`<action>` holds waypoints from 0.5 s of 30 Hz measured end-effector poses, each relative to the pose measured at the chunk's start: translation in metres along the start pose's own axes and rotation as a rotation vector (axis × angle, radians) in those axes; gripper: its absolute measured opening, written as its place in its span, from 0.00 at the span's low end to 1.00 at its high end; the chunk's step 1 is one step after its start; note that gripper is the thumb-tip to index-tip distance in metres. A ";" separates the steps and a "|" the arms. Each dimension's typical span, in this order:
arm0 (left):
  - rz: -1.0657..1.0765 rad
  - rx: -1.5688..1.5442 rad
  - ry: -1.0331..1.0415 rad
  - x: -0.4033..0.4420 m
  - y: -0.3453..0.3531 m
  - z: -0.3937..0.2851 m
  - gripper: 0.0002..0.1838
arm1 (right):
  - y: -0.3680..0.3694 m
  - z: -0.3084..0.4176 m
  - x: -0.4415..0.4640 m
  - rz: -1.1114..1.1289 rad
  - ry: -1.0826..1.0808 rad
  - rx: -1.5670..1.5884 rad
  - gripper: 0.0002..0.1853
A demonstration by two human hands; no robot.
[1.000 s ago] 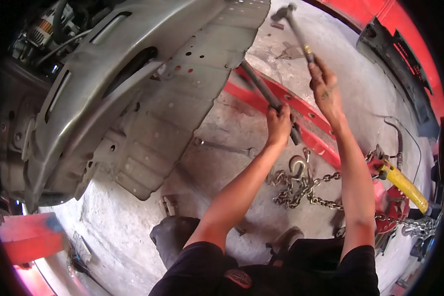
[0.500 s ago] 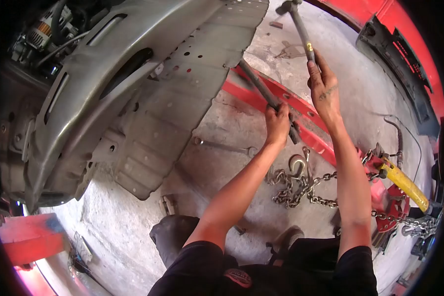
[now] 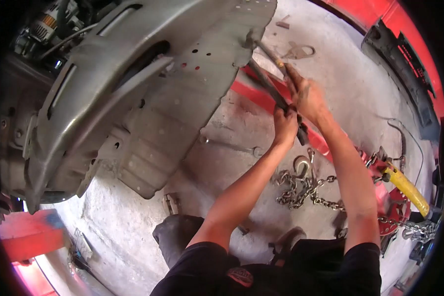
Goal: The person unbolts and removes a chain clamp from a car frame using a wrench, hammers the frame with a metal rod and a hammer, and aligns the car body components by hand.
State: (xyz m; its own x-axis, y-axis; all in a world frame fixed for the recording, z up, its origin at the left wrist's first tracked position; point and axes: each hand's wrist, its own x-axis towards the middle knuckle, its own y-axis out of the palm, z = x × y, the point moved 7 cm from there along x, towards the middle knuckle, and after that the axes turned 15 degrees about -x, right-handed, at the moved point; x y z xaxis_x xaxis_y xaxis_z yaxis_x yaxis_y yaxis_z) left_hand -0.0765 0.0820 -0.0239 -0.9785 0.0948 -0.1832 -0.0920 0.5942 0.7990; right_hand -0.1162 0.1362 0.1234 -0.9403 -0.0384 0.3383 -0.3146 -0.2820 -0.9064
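Note:
My left hand (image 3: 285,127) is wrapped round the lower part of a dark metal bar (image 3: 268,85), whose upper end meets the edge of a grey sheet-metal panel (image 3: 182,93) or lies behind it. My right hand (image 3: 308,97) grips the handle of a hammer (image 3: 270,53), close above my left hand. The hammer's blurred head overlaps the panel's upper right edge; whether it touches the metal I cannot tell.
A red steel beam (image 3: 254,94) runs behind my hands. On the concrete floor lie a wrench (image 3: 232,146) and a chain with a hook (image 3: 303,190). A yellow-handled tool (image 3: 408,190) is at the right, below a black trim piece (image 3: 402,79).
My right hand has swung the hammer down and left, from high above the floor to the panel's edge. My left hand has shifted slightly right, still on the bar.

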 end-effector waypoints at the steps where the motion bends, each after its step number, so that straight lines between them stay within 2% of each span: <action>1: -0.003 0.051 0.074 0.008 -0.012 0.013 0.06 | 0.010 -0.015 0.006 0.044 -0.045 -0.007 0.23; 3: 0.000 0.106 0.144 0.014 -0.017 0.016 0.06 | 0.006 -0.012 0.015 0.170 -0.073 0.063 0.24; 5: 0.005 0.095 0.134 0.013 -0.013 0.017 0.06 | -0.021 0.019 0.010 0.138 -0.040 0.042 0.23; 9: -0.034 -0.015 -0.001 0.001 -0.003 0.004 0.07 | -0.036 0.032 0.010 -0.034 0.019 0.154 0.23; 11: -0.054 -0.069 -0.117 -0.011 0.003 -0.001 0.06 | -0.015 0.020 0.002 -0.003 0.004 0.000 0.24; 12: -0.050 -0.028 -0.035 -0.009 -0.003 0.004 0.06 | -0.001 0.006 -0.002 0.010 -0.005 -0.080 0.24; 13: -0.034 0.016 0.062 0.001 -0.010 0.012 0.06 | 0.039 -0.021 -0.006 0.009 -0.161 -0.048 0.24; 14: -0.006 0.065 0.156 0.007 -0.004 0.003 0.07 | 0.023 -0.007 0.001 0.067 -0.158 -0.092 0.24; 15: -0.019 0.079 0.149 0.005 -0.005 0.004 0.07 | 0.003 0.007 0.011 0.129 -0.169 -0.144 0.24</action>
State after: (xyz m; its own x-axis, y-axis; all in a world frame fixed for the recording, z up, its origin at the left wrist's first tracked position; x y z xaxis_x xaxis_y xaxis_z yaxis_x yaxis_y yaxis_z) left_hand -0.0806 0.0824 -0.0312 -0.9938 -0.0328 -0.1064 -0.1017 0.6562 0.7477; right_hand -0.1271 0.1281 0.1262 -0.9425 -0.2283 0.2443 -0.2203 -0.1254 -0.9673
